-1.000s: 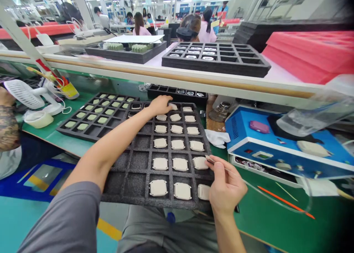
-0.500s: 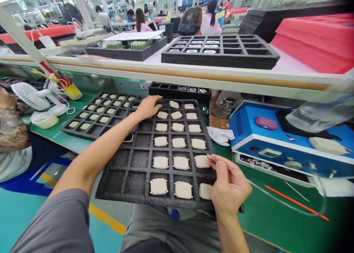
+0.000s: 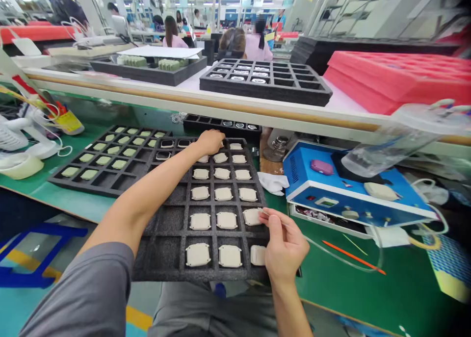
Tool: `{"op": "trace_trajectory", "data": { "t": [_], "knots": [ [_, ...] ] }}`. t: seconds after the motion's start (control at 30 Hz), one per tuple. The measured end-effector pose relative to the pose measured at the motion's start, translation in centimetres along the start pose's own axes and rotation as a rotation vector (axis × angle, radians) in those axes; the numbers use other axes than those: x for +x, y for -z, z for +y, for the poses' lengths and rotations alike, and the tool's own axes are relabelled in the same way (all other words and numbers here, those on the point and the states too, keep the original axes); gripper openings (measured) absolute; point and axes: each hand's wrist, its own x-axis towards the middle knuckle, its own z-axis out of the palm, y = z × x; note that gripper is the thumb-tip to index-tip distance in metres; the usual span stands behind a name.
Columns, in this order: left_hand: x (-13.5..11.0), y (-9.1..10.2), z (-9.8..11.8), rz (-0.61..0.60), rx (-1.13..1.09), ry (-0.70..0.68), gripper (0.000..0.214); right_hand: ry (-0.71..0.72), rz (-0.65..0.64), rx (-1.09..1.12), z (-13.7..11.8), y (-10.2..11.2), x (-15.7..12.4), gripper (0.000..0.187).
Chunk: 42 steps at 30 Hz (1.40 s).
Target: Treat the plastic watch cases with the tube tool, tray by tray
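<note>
My right hand (image 3: 285,246) pinches the thin end of a clear tube (image 3: 333,256), its tip at a cream rounded-square case (image 3: 252,217) in the right column of the black foam tray (image 3: 165,251). Over the tray's far end reaches my left hand (image 3: 211,142), with curled fingers among the top-row compartments. Its fingertips are partly hidden, and I cannot make out what is between them. Several cream cases fill the tray's right three columns. Dark-faced square pieces (image 3: 164,155) lie at its far left, partly behind my forearm.
A second foam tray (image 3: 61,180) with green pieces adjoins on the left. At right stands a blue control box (image 3: 300,168) with a purple case (image 3: 322,167) on top. An orange stick (image 3: 353,256) lies on the green bench. Overhead runs a shelf edge (image 3: 154,100).
The view has swung to the right. My left hand has shifted right along the top row, its fingers now more curled. My right hand keeps its pinch at the same case.
</note>
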Motion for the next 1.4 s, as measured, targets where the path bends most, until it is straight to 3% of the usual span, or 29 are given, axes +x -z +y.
{"op": "trace_trajectory", "data": {
  "t": [0.17,0.3,0.4,0.53,0.63,0.73,0.8,0.87,0.97,1.1,1.2,1.4],
  "knots": [
    [-2.5,0.2,-1.2,0.068,-0.027,0.011,0.045,-0.005,0.003,0.027,-0.1,0.1,-0.1,0.025],
    [-7.7,3.0,-3.6,0.109,-0.025,0.068,0.041,-0.016,0.001,0.048,-0.3,0.1,-0.2,0.025],
    [-12.0,4.9,-5.7,0.057,-0.019,0.118,0.029,-0.018,-0.007,0.057,-0.3,0.0,-0.1,0.023],
    [-14.4,5.3,-6.5,0.043,-0.052,0.171,0.025,-0.003,0.012,0.039,-0.2,0.0,-0.1,0.023],
    [-13.7,5.4,-4.8,0.089,-0.115,0.199,0.019,0.003,0.013,0.042,-0.3,0.0,-0.1,0.023],
    [-13.3,5.4,-0.5,0.119,-0.260,0.145,0.023,0.011,0.009,0.069,-0.3,-0.2,-0.1,0.021],
    [-13.8,4.6,3.5,0.074,-0.593,0.067,0.026,0.028,0.030,0.083,-0.5,-0.4,-0.1,0.020],
    [-14.9,3.1,7.4,-0.045,-1.003,0.032,0.024,0.049,0.067,0.102,-0.6,-0.6,0.0,0.018],
    [-16.3,0.6,11.4,-0.188,-1.303,0.102,0.024,0.100,0.108,0.137,-0.7,-0.7,0.2,0.014],
    [-16.8,-1.1,12.6,-0.227,-1.405,0.168,0.034,0.155,0.059,0.134,-0.5,-0.5,0.5,0.012],
    [-16.6,-1.0,12.3,-0.166,-1.425,0.164,0.044,0.166,0.031,0.129,-0.4,-0.4,0.8,0.012],
    [-16.7,-0.9,12.2,-0.051,-1.536,0.252,0.039,0.167,0.032,0.167,-0.7,-0.5,0.8,0.013]
  ]
}}
